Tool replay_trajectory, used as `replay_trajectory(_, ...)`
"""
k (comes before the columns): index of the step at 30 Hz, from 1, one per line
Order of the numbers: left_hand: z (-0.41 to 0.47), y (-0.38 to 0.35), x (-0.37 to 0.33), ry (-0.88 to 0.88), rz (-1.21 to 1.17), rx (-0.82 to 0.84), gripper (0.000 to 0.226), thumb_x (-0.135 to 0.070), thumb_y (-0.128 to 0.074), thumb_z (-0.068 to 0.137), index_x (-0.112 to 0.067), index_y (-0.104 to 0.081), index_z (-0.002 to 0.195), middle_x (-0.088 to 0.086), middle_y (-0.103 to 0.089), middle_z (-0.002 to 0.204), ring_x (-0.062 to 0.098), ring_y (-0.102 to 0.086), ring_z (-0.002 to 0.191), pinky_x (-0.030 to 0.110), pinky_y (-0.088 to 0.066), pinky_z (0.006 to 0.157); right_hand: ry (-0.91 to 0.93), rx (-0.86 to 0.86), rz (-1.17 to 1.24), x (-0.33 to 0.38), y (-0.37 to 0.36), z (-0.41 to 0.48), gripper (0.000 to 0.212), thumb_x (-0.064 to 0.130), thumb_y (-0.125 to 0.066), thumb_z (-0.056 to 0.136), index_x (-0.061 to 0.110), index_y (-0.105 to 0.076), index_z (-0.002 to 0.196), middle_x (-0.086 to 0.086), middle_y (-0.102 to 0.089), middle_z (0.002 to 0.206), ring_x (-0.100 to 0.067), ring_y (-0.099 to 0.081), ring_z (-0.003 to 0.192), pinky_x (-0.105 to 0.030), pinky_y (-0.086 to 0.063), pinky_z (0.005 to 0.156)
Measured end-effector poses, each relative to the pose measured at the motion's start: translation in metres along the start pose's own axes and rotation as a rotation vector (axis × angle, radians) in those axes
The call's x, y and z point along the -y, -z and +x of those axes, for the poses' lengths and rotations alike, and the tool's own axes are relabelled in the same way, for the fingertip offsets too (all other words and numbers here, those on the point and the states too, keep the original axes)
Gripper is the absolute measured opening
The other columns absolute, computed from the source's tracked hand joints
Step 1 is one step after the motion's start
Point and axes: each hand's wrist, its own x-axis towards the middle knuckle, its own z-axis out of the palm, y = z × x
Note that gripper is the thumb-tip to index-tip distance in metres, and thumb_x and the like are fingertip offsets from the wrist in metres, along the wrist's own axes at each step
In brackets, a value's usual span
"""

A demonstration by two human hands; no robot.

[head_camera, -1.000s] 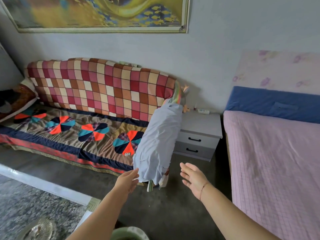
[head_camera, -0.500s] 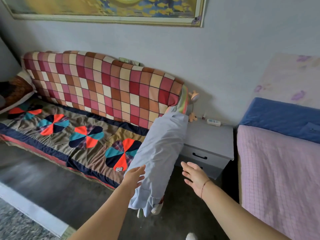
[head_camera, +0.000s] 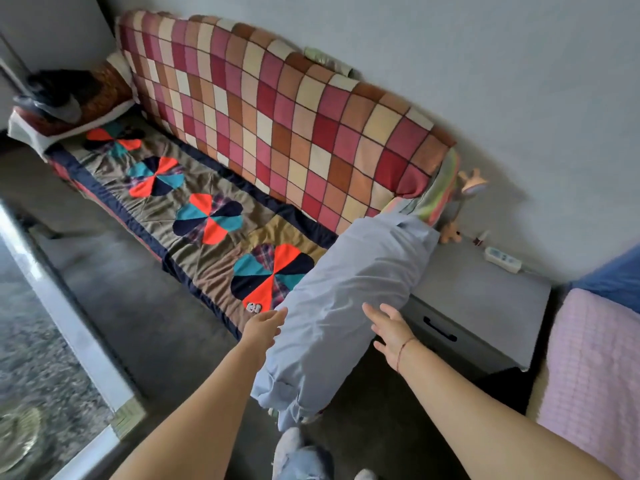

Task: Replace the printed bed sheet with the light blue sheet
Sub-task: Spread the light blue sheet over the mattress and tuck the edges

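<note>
The light blue sheet [head_camera: 346, 303] lies folded and draped over the sofa's right arm, its lower end hanging toward the floor. My left hand [head_camera: 265, 327] reaches its left edge with fingers straight, at or just short of the cloth. At the sheet's right edge is my right hand [head_camera: 389, 332], fingers spread, touching or nearly touching the fabric. A pink checked sheet [head_camera: 595, 368] covers the bed at the far right, with a dark blue cover [head_camera: 616, 282] behind it.
The sofa has a red checked back cover [head_camera: 277, 109] and a patchwork seat cover [head_camera: 207, 216]. A grey nightstand [head_camera: 478, 306] with a remote and small toys stands between sofa and bed. Dark floor lies below; my shoe [head_camera: 289, 445] is near the sheet's hanging end.
I have stepped closer to the sofa arm. Both hands moved forward and now flank the light blue sheet, where before they were short of it.
</note>
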Motion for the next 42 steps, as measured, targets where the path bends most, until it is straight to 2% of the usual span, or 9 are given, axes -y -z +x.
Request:
replay_trajectory(7,0.076,-0.007,0.010,0.058,0.164,0.028,0.031,-0.039,-0.067,0.090,-0.015,-0.063,0.108,0.008,-0.056,0.110,0.025,-0.054,0.097,0.036,-0.046,0.086,-0.082,-0.074,0.073,-0.022,-0.020,0.071,0.089,0.042,-0.071,0.084,0.028,-0.017,0.153,-0.004,-0.028,0.156,-0.026,-0.030,0.141,-0.052,-0.025,0.115)
replay_trajectory(11,0.114,-0.008,0.014,0.136,0.205,0.053,0.060,-0.039,-0.069,0.089,-0.008,-0.053,0.138,0.012,-0.048,0.145,0.032,-0.045,0.133,0.038,-0.038,0.106,-0.170,-0.109,0.102,-0.042,-0.043,0.102,0.090,0.044,-0.072,0.082,0.029,-0.018,0.152,-0.003,-0.029,0.156,-0.026,-0.031,0.141,-0.052,-0.026,0.114)
replay_trajectory(19,0.190,-0.008,0.015,0.199,0.364,0.145,0.073,-0.041,-0.065,0.091,-0.011,-0.034,0.149,0.005,-0.040,0.150,0.024,-0.043,0.132,0.028,-0.034,0.092,-0.228,-0.133,0.097,-0.065,-0.082,0.151,0.094,0.045,-0.071,0.081,0.027,-0.013,0.153,-0.002,-0.027,0.156,-0.026,-0.031,0.140,-0.044,-0.024,0.113)
replay_trajectory(23,0.224,-0.015,0.015,0.202,0.450,0.202,0.041,-0.042,-0.062,0.092,-0.007,-0.055,0.112,0.007,-0.054,0.109,0.020,-0.055,0.091,0.023,-0.035,0.071,-0.264,-0.121,0.096,-0.076,-0.085,0.164,0.112,0.053,-0.079,0.068,0.030,-0.010,0.153,-0.001,-0.024,0.158,-0.026,-0.031,0.140,-0.049,-0.027,0.116)
replay_trajectory(28,0.249,-0.024,0.027,0.226,0.503,0.243,0.081,-0.063,-0.067,0.071,-0.006,-0.054,0.128,0.009,-0.062,0.118,0.027,-0.060,0.104,0.031,-0.046,0.076,-0.272,-0.141,0.089,-0.086,-0.087,0.175,0.133,0.063,-0.083,0.047,0.030,-0.011,0.153,-0.001,-0.029,0.154,-0.024,-0.035,0.137,-0.047,-0.030,0.114)
replay_trajectory(31,0.251,-0.024,0.030,0.232,0.560,0.244,0.062,-0.055,-0.069,0.082,-0.011,-0.052,0.123,0.003,-0.056,0.120,0.026,-0.056,0.110,0.033,-0.044,0.089,-0.275,-0.167,0.121,-0.092,-0.087,0.179,0.119,0.052,-0.083,0.061,0.029,-0.013,0.154,0.000,-0.032,0.153,-0.022,-0.038,0.134,-0.044,-0.033,0.113)
replay_trajectory(36,0.239,-0.029,0.032,0.147,0.489,0.237,0.020,-0.025,-0.070,0.086,-0.015,-0.071,0.103,0.002,-0.067,0.085,0.019,-0.060,0.080,0.034,-0.052,0.083,-0.246,-0.168,0.125,-0.085,-0.089,0.181,0.141,0.071,-0.087,0.031,0.030,-0.024,0.150,0.005,-0.044,0.145,-0.017,-0.049,0.124,-0.040,-0.042,0.106)
replay_trajectory(39,0.208,-0.039,0.010,0.073,0.371,0.290,0.019,-0.008,-0.059,0.089,-0.016,-0.072,0.077,0.006,-0.066,0.073,0.020,-0.056,0.070,0.032,-0.047,0.066,-0.238,-0.196,0.124,-0.069,-0.093,0.179,0.139,0.072,-0.084,0.031,0.031,-0.023,0.150,0.003,-0.046,0.142,-0.021,-0.050,0.123,-0.042,-0.043,0.104)
replay_trajectory(42,0.175,-0.050,-0.013,0.045,0.326,0.484,0.016,-0.014,-0.061,0.090,-0.016,-0.069,0.077,0.006,-0.053,0.071,0.016,-0.045,0.065,0.025,-0.037,0.055,-0.223,-0.268,0.153,-0.045,-0.097,0.178,0.133,0.072,-0.083,0.037,0.026,-0.026,0.148,-0.005,-0.048,0.140,-0.028,-0.050,0.124,-0.049,-0.043,0.105)
